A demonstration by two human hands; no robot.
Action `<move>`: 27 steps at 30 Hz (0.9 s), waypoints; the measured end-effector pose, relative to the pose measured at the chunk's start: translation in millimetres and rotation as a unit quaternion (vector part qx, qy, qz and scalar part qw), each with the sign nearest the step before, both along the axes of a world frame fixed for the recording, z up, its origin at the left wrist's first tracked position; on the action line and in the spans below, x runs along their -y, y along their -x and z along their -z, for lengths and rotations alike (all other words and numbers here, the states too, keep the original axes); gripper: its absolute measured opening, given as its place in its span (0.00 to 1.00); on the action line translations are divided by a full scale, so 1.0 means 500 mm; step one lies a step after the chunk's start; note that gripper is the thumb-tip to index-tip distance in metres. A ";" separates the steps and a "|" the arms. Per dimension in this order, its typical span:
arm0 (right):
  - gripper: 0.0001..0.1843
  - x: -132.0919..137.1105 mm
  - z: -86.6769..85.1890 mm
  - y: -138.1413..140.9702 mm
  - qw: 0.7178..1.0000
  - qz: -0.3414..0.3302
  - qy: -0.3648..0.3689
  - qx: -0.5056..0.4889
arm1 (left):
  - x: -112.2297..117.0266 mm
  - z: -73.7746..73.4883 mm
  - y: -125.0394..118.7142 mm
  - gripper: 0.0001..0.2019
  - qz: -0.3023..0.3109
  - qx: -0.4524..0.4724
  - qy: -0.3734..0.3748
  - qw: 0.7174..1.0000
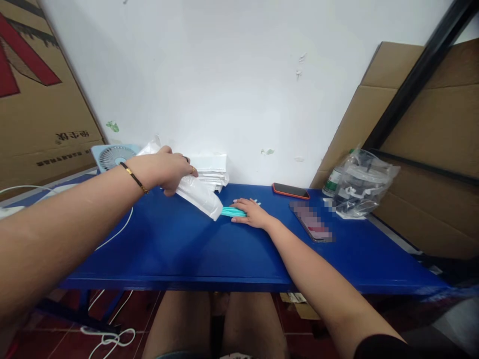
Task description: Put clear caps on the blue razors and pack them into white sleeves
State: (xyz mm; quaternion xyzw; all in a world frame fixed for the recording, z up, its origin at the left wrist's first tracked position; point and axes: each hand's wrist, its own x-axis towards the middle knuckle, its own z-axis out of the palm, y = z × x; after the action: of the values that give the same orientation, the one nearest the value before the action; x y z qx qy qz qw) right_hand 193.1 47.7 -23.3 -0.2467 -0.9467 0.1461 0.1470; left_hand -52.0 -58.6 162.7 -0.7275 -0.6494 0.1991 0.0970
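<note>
My left hand (pixel 174 169) is closed on a white padded mailer bag (pixel 204 197), which hangs at a slant over the blue table with its lower end toward my right hand. Between that end and my right hand shows a teal, ridged, strip-like item (pixel 228 212); its kind is unclear. My right hand (pixel 250 212) rests low at the tabletop with thumb and fingers around the teal item, hiding its right part. Behind the bag lies a stack of white mailer bags (pixel 215 167).
On the blue table (pixel 168 254) a light blue fan (pixel 114 157) stands at left. An orange-edged phone (pixel 291 191) and a second, blurred-out phone (pixel 312 224) lie at right. A plastic-wrapped cup (pixel 359 187) and bottle (pixel 331 182) stand by cardboard (pixel 430 124).
</note>
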 end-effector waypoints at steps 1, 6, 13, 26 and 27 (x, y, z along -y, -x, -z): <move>0.32 0.001 -0.001 0.000 1.000 -0.001 -0.002 0.001 | 0.009 -0.010 0.004 0.34 -0.003 -0.003 -0.006 1.000; 0.32 -0.003 0.005 0.001 1.000 -0.006 -0.010 0.006 | 0.046 -0.048 0.019 0.36 -0.028 -0.025 -0.038 0.999; 0.32 -0.008 0.007 -0.003 1.000 -0.006 -0.005 0.015 | 0.061 -0.090 0.122 0.40 -0.090 -0.077 -0.052 0.992; 0.37 0.012 -0.008 -0.021 0.999 -0.020 0.043 0.006 | 0.011 0.150 0.220 0.48 -0.072 0.072 -0.095 0.990; 0.37 0.006 -0.011 -0.028 0.999 -0.007 0.038 -0.012 | 0.008 0.171 0.209 0.48 -0.069 0.088 -0.120 0.986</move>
State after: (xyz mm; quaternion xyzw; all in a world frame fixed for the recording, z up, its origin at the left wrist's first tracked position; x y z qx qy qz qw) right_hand 207.3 44.9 -17.8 -0.2437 -0.9404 0.1858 0.1475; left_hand -156.3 -62.7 77.2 -0.6785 -0.7234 0.0612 0.1117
